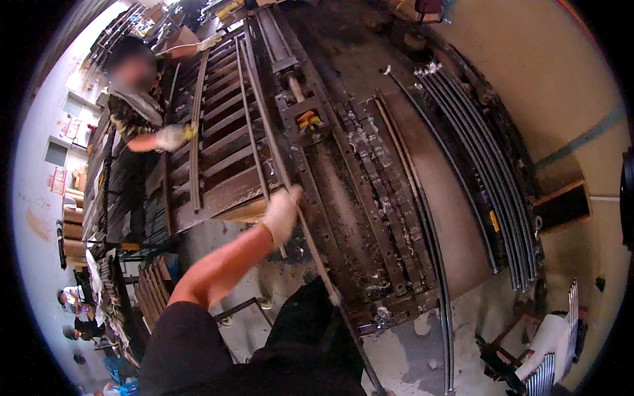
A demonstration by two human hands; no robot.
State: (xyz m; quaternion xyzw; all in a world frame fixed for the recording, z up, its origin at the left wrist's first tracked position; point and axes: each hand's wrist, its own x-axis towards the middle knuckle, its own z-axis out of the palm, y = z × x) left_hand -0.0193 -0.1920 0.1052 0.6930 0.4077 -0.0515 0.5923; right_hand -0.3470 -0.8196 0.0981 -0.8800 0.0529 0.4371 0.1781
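L grip [282, 214] holds rod [317, 257], axis top-L to btm-R; R grip [389, 393] unclear.

The left hand [284, 211] wears a pale glove [279, 226]; the short sleeve [188, 340] is black.

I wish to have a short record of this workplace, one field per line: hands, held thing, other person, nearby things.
Left hand: in pale glove, closed around a long rod
Right hand: not clearly visible
Held thing: long rod, slanting across the view
Other person: beyond the slatted rack, one gloved hand at the rods lying on it
Right side: row of dark rods, side by side
Middle: orange-yellow object inside a metal frame; kind unclear
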